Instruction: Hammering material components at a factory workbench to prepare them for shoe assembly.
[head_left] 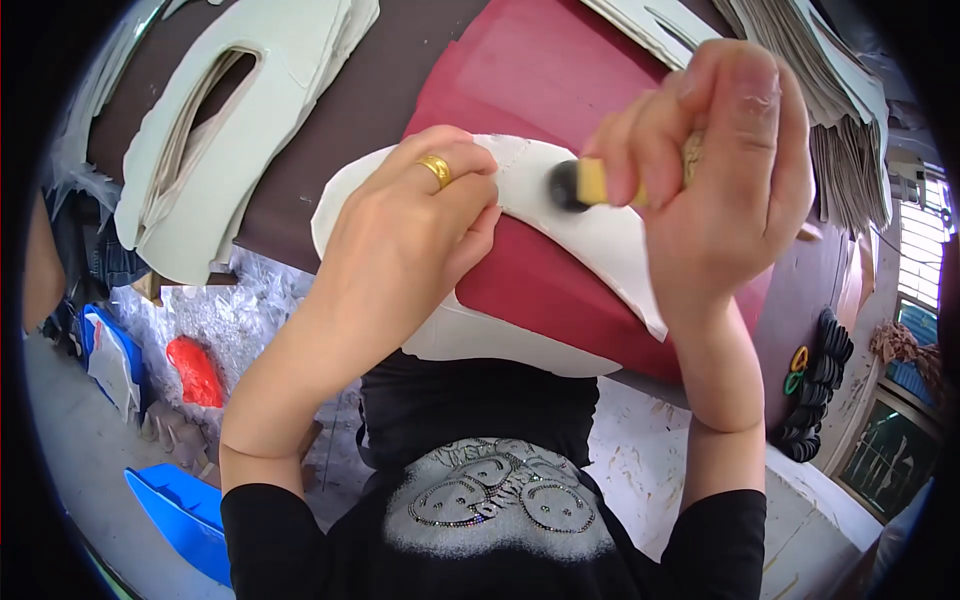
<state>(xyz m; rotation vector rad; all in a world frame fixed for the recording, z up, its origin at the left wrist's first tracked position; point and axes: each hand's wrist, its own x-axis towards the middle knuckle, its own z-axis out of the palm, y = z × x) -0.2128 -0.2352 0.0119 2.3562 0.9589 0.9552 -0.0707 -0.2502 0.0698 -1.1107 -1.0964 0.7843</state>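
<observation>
A white curved cut piece [545, 215] of sheet material lies on a dark red mat [560, 270] in front of me. My left hand [420, 200], with a gold ring on one finger, has its fingers curled together on the left part of this piece, gripping its inner edge. My right hand [715, 170] is closed in a fist around a hammer [595, 182] with a yellow handle and a round black head. The head is smeared by motion over the piece's right arm; whether it touches cannot be told. Below the mat's near edge another white sheet [500, 338] shows.
White cut pieces with oval openings [270, 90] are stacked at the far left. More stacks [840, 130] lie far right. Black rolls [815, 385] hang off the table's right side. On the floor at left are a blue bin [185, 515] and a red bag [195, 370].
</observation>
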